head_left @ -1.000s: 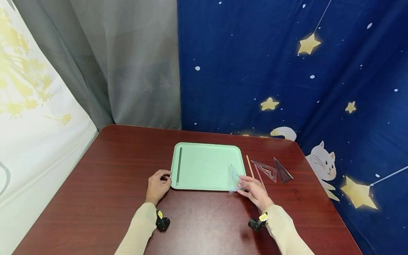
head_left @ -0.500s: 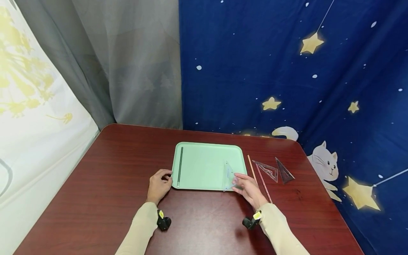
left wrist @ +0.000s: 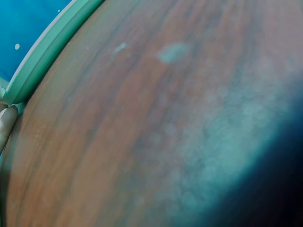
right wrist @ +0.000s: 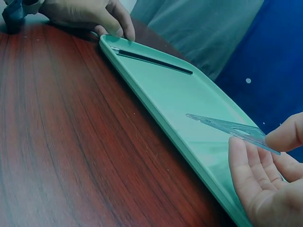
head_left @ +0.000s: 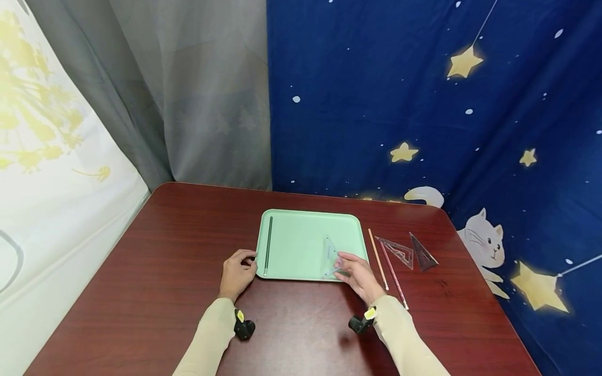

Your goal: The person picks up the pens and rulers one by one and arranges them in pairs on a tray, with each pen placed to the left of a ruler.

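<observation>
My right hand pinches a clear triangular set square between thumb and fingers. The set square is held over the right part of a light green tray; in the right wrist view its pointed end reaches out above the tray floor. At the near left corner of the tray, my left hand grips the rim with thumb and curled fingers. A black pencil lies inside the tray along its left side. In the left wrist view only a fingertip shows at the tray rim.
Right of the tray on the dark red wooden table lie an orange pencil and a pink pencil. Beyond them are a clear set square and a darker-looking set square. Curtains hang behind the table.
My right hand has carried the set square leftward, further over the tray, uncovering the lower ends of the orange and pink pencils. My left hand keeps its place at the tray corner.
</observation>
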Action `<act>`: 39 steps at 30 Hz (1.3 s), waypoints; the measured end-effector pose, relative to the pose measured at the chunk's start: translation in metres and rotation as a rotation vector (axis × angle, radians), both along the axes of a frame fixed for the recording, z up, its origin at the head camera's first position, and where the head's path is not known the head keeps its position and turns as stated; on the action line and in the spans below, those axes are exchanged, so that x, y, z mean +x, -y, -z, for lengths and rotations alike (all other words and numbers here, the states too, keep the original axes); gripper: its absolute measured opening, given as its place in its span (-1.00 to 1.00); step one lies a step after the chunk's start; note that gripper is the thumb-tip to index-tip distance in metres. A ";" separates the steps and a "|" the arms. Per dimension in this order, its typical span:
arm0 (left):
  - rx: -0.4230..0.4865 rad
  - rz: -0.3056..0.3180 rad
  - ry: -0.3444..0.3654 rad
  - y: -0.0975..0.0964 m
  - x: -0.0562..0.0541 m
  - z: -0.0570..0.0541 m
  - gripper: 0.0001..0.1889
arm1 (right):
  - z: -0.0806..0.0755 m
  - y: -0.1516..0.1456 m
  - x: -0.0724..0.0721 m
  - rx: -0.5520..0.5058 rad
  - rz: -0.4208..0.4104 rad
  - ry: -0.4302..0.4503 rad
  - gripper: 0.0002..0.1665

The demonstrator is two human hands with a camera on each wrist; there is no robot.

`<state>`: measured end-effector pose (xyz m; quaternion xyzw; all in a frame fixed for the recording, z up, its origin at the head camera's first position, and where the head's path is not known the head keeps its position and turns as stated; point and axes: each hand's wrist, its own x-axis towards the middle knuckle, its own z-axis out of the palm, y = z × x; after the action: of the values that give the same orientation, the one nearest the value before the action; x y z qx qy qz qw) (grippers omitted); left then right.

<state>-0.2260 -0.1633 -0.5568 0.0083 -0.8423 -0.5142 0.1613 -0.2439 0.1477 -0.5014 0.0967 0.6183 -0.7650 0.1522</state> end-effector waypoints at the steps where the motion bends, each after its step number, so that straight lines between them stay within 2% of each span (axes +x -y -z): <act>1: 0.001 0.001 0.000 0.000 0.000 0.000 -0.79 | 0.001 0.001 0.000 -0.006 0.007 0.003 -0.45; 29: -0.008 -0.007 -0.023 -0.002 0.000 0.003 -0.78 | 0.011 0.043 -0.011 -0.020 -0.035 -0.007 -0.42; 39: -0.009 -0.010 -0.051 -0.003 -0.001 0.001 -0.80 | 0.007 0.053 -0.016 0.008 -0.046 -0.012 -0.40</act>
<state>-0.2274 -0.1605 -0.5577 -0.0015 -0.8401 -0.5098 0.1852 -0.2597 0.0944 -0.5086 0.0785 0.6244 -0.7593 0.1657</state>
